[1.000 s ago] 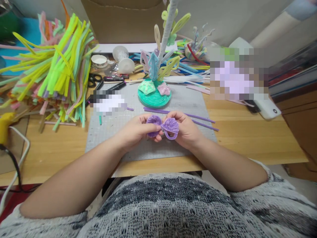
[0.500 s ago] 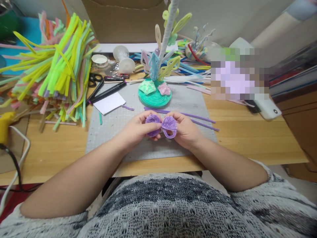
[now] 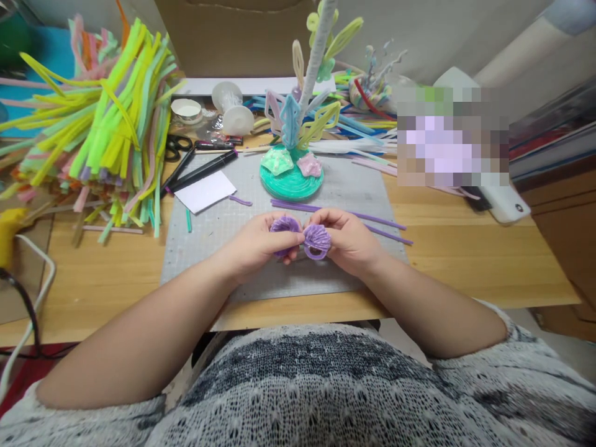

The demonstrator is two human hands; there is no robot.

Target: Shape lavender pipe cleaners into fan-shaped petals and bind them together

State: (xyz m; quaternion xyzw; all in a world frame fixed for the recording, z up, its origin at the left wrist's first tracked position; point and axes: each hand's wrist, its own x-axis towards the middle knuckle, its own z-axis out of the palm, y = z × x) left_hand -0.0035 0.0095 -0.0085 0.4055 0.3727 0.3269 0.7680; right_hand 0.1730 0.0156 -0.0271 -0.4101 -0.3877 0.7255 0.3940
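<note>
A purple pipe-cleaner shell shape [image 3: 317, 239] made of two ribbed, rounded halves is held between my hands above the grey cutting mat [image 3: 195, 261]. My left hand [image 3: 254, 244] is closed on the left half, its thumb lying across toward the joint in the middle. With fingers pinched, my right hand [image 3: 350, 241] grips the right half, which has an open loop along its lower side. Just beyond my hands lie purple pipe cleaners [image 3: 379, 223] and a short purple piece [image 3: 241, 200].
Beyond the mat's middle stands a pipe-cleaner figure on a round green base [image 3: 291, 189]. A large bundle of pipe cleaners [image 3: 112, 118] fills the left. Black markers [image 3: 202, 172], a white card [image 3: 205, 191], scissors [image 3: 177, 148] and a white spool [image 3: 233, 108] lie nearby. A yellow glue gun [image 3: 10, 239] sits far left.
The right half of the purple shell has tilted, its loop now narrower. The left half has turned to show a darker hollow. My right fingers have shifted slightly along the edge.
</note>
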